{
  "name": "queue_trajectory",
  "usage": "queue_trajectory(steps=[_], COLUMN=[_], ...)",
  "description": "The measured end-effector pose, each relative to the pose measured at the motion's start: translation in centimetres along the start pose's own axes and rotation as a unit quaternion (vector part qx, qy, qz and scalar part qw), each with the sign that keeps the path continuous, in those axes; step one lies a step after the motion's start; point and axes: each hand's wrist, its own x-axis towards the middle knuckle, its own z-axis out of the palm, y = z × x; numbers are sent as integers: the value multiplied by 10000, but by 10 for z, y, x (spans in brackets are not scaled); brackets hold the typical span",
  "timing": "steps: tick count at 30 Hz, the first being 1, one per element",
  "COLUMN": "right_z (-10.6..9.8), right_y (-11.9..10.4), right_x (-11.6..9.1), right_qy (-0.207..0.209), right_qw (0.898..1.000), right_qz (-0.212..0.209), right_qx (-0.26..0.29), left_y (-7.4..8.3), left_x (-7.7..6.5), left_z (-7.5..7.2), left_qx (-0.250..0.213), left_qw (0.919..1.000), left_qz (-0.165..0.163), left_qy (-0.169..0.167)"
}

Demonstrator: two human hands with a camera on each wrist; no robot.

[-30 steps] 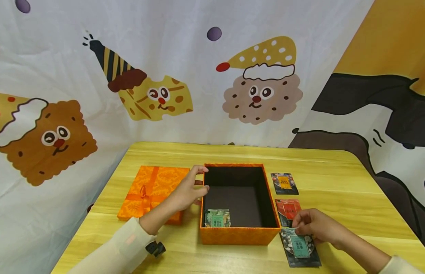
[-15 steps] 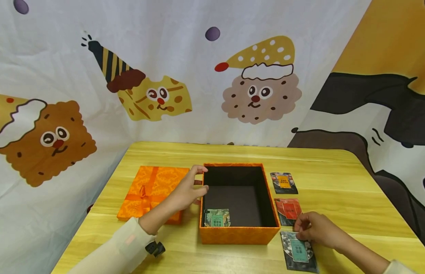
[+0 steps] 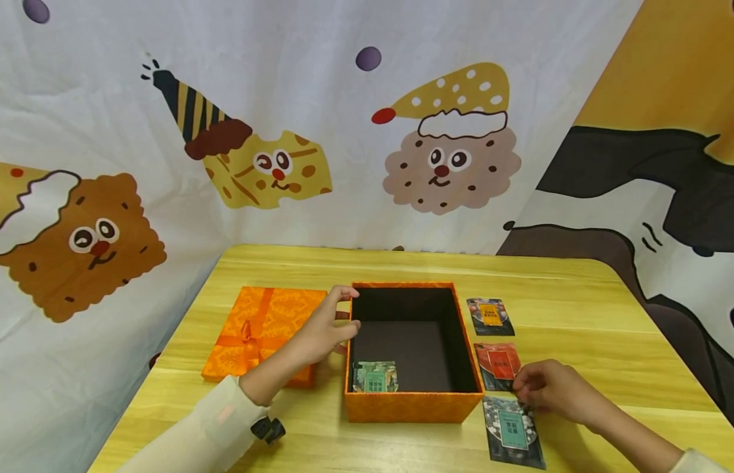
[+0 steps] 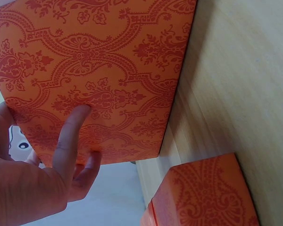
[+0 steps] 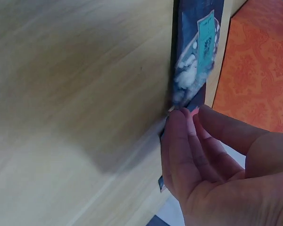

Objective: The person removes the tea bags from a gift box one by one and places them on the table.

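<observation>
The teal packet [image 3: 513, 430] lay on the table [image 3: 372, 453] just to the right of the box [image 3: 414, 407], near its front right corner, and it was your right hand [image 3: 552, 394] that was by far the nearer. From that hand the packet stretched toward you and a little to the left, its long axis running mostly front to back, the far end leaning slightly left of the near one. Your bent fingers and thumb were at its far right corner, beside the edge of the red packet [image 3: 498, 362]; you had them close to each other, but I couldn't tell whether they had pinched the corner or only met its edge. Your hands were well apart, with the box between them: your left hand [image 3: 325, 332] had hold of the left wall, thumb over the rim and fingers against the patterned outside. So any way from the packet to the inside of the box would have crossed the right wall, on your right hand's side. As for looks, the packet was a flat, dark oblong, with white, blossom-like shapes printed around an upright teal label [image 5: 206, 44]; the label bore dark characters, and the surface had a slight sheen.
</observation>
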Motion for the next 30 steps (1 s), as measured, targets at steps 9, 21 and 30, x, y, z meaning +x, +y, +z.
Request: queue_trajectory(steps=[9,21,30], right_z=[-9,-19,-37], right_y=[-1,-2,-22], right_x=[1,1,2], right_qy=[-168,-1184,-1333], right_qw=[9981,9488,9310], right_qz=[121,82,-672], right_qx=[573,2929,3330], left_y=[0,-1,-1], left_x=[0,1,1], left_z=[-1,-1,-1], left_qx=[22,7,17], left_qw=[10000,10000,10000], left_qz=[7,30,15], left_qy=[-11,-56,-53])
